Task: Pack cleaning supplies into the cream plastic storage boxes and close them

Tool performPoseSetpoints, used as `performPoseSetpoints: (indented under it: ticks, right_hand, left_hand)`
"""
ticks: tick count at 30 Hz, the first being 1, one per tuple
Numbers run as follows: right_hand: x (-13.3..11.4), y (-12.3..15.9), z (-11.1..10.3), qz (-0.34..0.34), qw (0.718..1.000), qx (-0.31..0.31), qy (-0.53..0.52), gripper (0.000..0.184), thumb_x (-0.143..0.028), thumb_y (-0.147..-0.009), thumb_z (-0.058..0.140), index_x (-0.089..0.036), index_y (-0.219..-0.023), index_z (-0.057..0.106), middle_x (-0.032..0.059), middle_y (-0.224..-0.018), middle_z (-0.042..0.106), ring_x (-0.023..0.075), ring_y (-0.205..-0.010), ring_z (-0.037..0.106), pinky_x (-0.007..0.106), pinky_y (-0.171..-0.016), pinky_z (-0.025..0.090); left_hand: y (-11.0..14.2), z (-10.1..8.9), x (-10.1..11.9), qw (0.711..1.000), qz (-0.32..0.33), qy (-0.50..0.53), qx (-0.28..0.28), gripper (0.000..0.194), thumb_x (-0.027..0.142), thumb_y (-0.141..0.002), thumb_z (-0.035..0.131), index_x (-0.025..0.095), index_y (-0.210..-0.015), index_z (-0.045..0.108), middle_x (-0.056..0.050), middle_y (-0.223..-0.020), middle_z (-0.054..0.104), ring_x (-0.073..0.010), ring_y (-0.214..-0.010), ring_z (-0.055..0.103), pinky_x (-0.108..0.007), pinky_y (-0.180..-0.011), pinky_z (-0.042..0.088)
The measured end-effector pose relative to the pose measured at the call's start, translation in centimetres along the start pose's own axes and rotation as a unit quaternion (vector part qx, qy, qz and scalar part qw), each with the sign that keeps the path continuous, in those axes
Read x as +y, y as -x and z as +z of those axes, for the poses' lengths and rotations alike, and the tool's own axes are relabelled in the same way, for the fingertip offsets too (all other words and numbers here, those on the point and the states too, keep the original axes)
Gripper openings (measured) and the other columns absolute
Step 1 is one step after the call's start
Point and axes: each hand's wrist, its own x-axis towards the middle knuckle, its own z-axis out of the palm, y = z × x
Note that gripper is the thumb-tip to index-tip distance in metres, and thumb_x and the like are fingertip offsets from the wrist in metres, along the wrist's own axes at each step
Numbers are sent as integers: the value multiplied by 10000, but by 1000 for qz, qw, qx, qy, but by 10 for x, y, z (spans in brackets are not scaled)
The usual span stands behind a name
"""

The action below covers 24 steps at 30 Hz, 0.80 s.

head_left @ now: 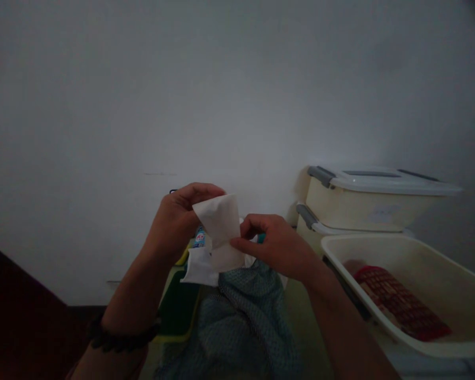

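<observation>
White cloth (220, 224), soft, folded | your left hand (178, 221) and right hand (279, 245) both pinch it | below: blue-grey mesh fabric (241, 316), possibly a bag | dim view

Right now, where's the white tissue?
In the head view, the white tissue is at centre, held up between the left hand and right hand, above the blue-grey mesh cloth and left of the cream tub.

wall (182, 95): plain white | light: dim | floor (19, 311): dark, lower left
</observation>
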Motion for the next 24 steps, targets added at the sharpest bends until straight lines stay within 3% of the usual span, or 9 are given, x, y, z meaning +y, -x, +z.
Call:
performPoseSetpoints:
  ticks: [2, 5, 8, 15, 17, 24]
  right_hand:
    - [1, 0, -1, 6, 1000, -1, -7, 102, -221, -727, 627, -160, -659, 581, -20, -641, 595, 96, -606, 523, 217, -561, 388]
    - [5, 0, -4, 22, 999, -10, -25, 93, -228, -717, 634, -158, -680, 586, -18, -633, 581, 97, -588, 511, 222, -546, 391]
    - [7, 0, -7, 30, 998, -17, -54, 115, -253, -713, 644, -162, -695, 575, -24, -624, 558, 93, -570, 488, 221, -528, 388]
    - [8, 0, -8, 33, 993, -31, -108, 169, -312, -724, 653, -161, -765, 588, -14, -674, 580, 95, -604, 517, 223, -547, 406]
    - [9, 0, -9, 42, 991, -48, -121, 175, -324, -748, 631, -159, -801, 610, 3, -715, 613, 106, -634, 546, 234, -573, 430]
    - [8, 1, -6, 15, 993, -74, -89, 179, -329, -766, 627, -155, -806, 640, 10, -724, 634, 115, -649, 561, 248, -619, 450]
  left_hand:
    - [-1, -5, 0, 999, -21, -48, -10, 176, 68, -591, 656, 181, -711, 720, 17, -624, 688, -90, -512, 566, -147, -447, 430]
    - [-2, -15, -1, 990, -78, -86, -78, 164, 79, -584, 645, 173, -679, 739, -3, -592, 682, -126, -548, 592, -187, -502, 471]
    - [-2, -25, -4, 981, -120, -66, -139, 179, 93, -590, 640, 181, -701, 750, -17, -582, 680, -153, -555, 608, -224, -530, 494]
    - [-2, -37, -12, 970, -138, -21, -198, 188, 116, -627, 668, 184, -781, 752, -48, -657, 706, -164, -604, 631, -256, -579, 513]
    - [-3, -37, -12, 977, -106, -31, -184, 198, 106, -624, 672, 184, -787, 751, -39, -665, 708, -153, -611, 626, -243, -585, 509]
    - [-3, -23, -3, 999, -10, -43, 5, 162, 117, -619, 695, 174, -762, 746, -12, -671, 704, -109, -545, 582, -193, -501, 474]
